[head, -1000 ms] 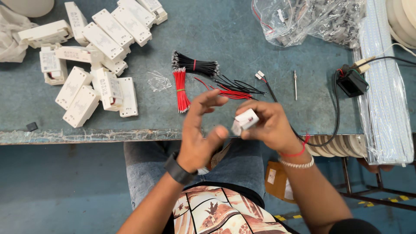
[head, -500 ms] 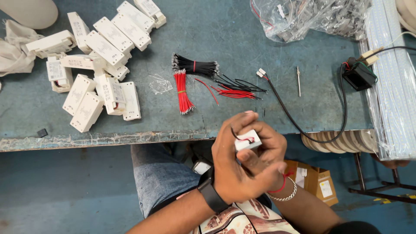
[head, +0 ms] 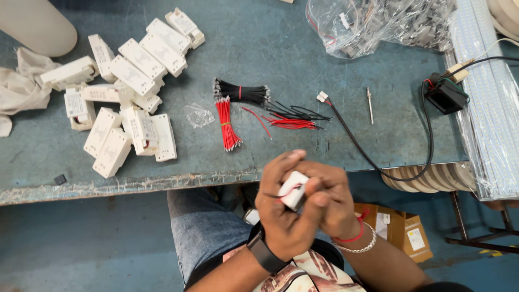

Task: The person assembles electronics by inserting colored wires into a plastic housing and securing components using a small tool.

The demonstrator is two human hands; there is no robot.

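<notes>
1. Both hands are bunched together just off the near edge of the blue-green workbench, over the lap, and between them sits a small white plastic housing with a thin red wire and a dark one crossing its face.
2. The left hand, smartwatch at the wrist, wraps around from the near side, its fingers pressed closed on the housing.
3. The right hand, with a red band and a bead bracelet at the wrist, curls in from the right and pinches the same piece; which fingertip presses what cannot be told, since the fingers overlap.
4. To do this well, judging by the grip: keep the housing steady in one hand, let the other guide the wires, and keep the leads from kinking.
5. On the bench beyond, a red wire bundle and a black wire bundle lie side by side, with a heap of white housings far left.
</notes>
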